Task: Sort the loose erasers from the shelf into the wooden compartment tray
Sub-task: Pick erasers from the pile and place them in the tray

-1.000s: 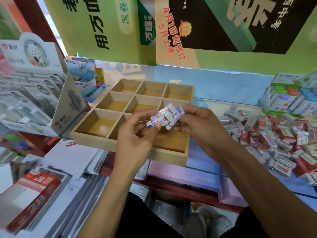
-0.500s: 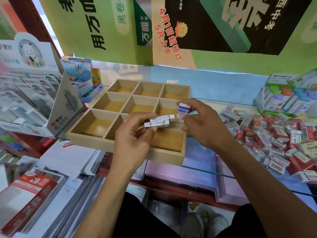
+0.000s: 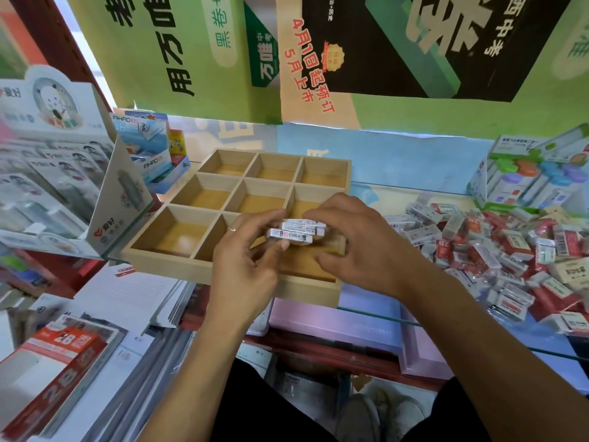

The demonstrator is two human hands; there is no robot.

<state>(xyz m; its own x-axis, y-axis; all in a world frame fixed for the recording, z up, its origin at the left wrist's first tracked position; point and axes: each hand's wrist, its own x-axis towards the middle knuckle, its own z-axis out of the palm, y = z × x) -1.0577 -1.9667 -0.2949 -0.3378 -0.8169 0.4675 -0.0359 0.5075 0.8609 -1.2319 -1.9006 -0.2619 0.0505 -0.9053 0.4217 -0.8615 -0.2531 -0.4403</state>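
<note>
Both hands met over the near right part of the wooden compartment tray (image 3: 178, 199). Left hand (image 3: 245, 260) curled its fingers and thumb around the left end of a small stack of erasers (image 3: 294, 231), lying flat and held just above the tray. Right hand (image 3: 360, 247) had its fingertips bent onto the stack's top and right end, thumb underneath, so both hands gripped it together. Every compartment in view showed only bare wood; the near right one was mostly hidden by the hands. To the right of the tray, on the glass shelf (image 3: 366, 311), lay a heap of loose erasers (image 3: 497, 256) in red and white wrappers. Behind the heap stood a display box (image 3: 522, 177).
</note>
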